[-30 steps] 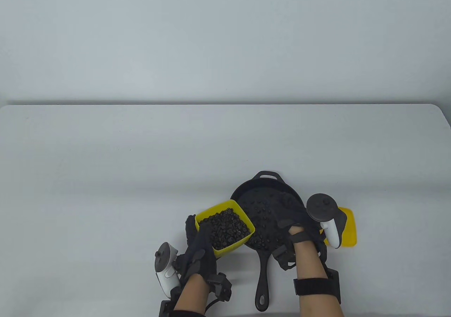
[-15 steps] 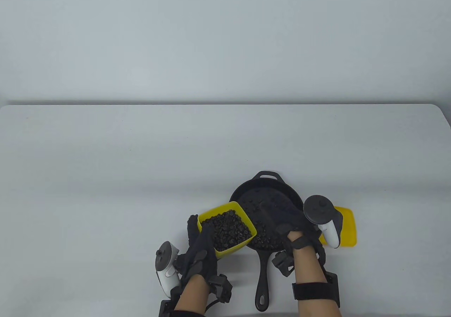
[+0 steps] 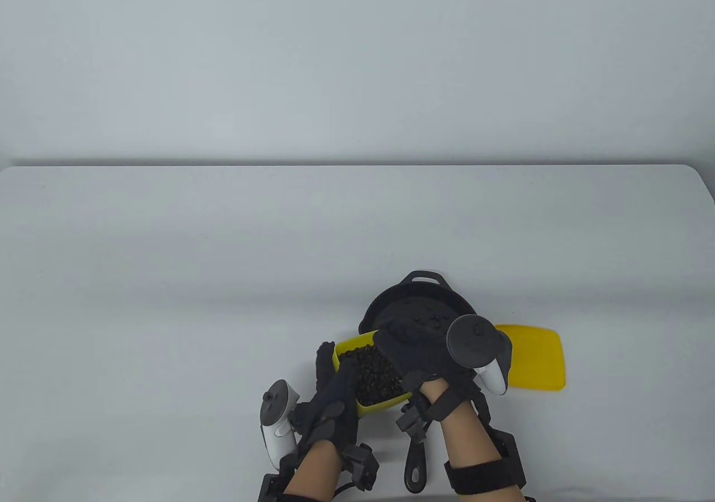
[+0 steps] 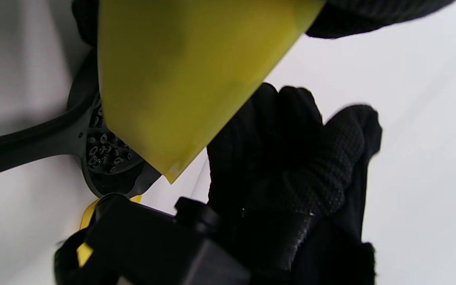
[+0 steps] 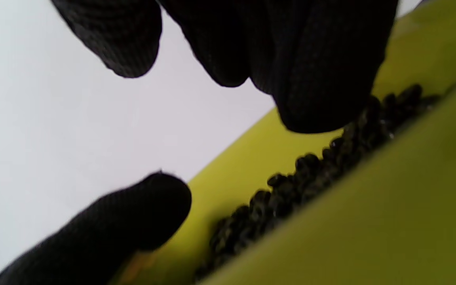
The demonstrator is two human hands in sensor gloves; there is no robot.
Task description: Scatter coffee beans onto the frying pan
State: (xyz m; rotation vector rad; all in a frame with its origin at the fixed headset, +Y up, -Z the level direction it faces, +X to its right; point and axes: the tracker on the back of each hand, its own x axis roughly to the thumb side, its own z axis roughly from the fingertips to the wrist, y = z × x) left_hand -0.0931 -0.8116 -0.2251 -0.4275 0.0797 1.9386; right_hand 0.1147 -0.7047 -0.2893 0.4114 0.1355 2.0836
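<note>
The left hand (image 3: 329, 407) is gripping a yellow tub (image 3: 357, 348) full of coffee beans (image 3: 380, 379), its fingers wrapping round the near-left wall and its fingertips showing over the far-left corner, and it is holding the tub just left of a black frying pan (image 3: 416, 301), overlapping the pan's near-left rim in the table view. In the left wrist view the tub's yellow underside (image 4: 180, 79) is filling the upper middle, clear of the white table (image 3: 167, 278), with the pan (image 4: 105, 158) and a scatter of beans showing past its lower corner. The right hand (image 3: 419, 351) is reaching across the pan and over the tub's open top, its fingers loosely spread and slightly bent rather than closed; in the right wrist view the thumb (image 5: 105, 233) and the fingers (image 5: 315, 79) are standing apart just above the beans (image 5: 291, 190), and whether any fingertip is touching the beans I cannot tell. More beans (image 3: 427, 318) are lying scattered on the pan's floor beyond the hand. The pan is sitting on the table with its long handle (image 3: 416, 463) pointing toward the person. A flat yellow lid (image 3: 533, 359) is lying on the table just right of the pan.
</note>
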